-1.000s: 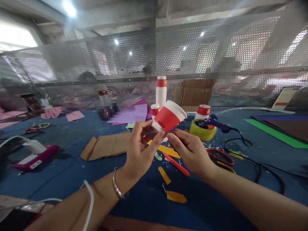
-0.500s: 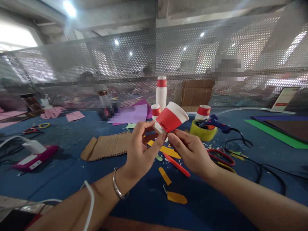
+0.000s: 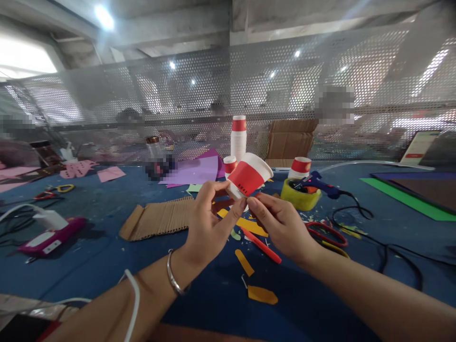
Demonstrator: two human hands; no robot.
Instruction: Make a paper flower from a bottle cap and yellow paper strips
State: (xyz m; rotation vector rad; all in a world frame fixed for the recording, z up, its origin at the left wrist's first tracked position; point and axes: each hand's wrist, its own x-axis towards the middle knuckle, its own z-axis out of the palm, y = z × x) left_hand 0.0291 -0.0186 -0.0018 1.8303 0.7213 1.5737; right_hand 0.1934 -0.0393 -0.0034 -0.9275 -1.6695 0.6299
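A red and white paper cup [image 3: 250, 175] is held tilted above the table, its wide mouth toward the upper right. My left hand [image 3: 210, 227] is closed around its narrow base, thumb below and fingers behind. Thumb and forefinger of my right hand [image 3: 287, 227] are pinched together against the cup's lower side, near the base; any small piece between those fingertips is too hidden to make out. Beneath the hands lie a red-orange pen-like stick [image 3: 261, 245], a yellow paper strip [image 3: 244, 262] and a pointed yellow paper piece [image 3: 262, 294].
Behind the cup rises a stack of paper cups [image 3: 238, 137]. A glue gun [image 3: 317, 183] rests on a yellow tape roll [image 3: 299, 195], with scissors [image 3: 327, 233] nearby. Corrugated cardboard [image 3: 158, 218] lies left, and a purple power strip [image 3: 53, 235] farther left. Black cable crosses the right side.
The cup has shifted and turned slightly within my fingers. Both hands stay in nearly the same place, and the things on the table have not moved.
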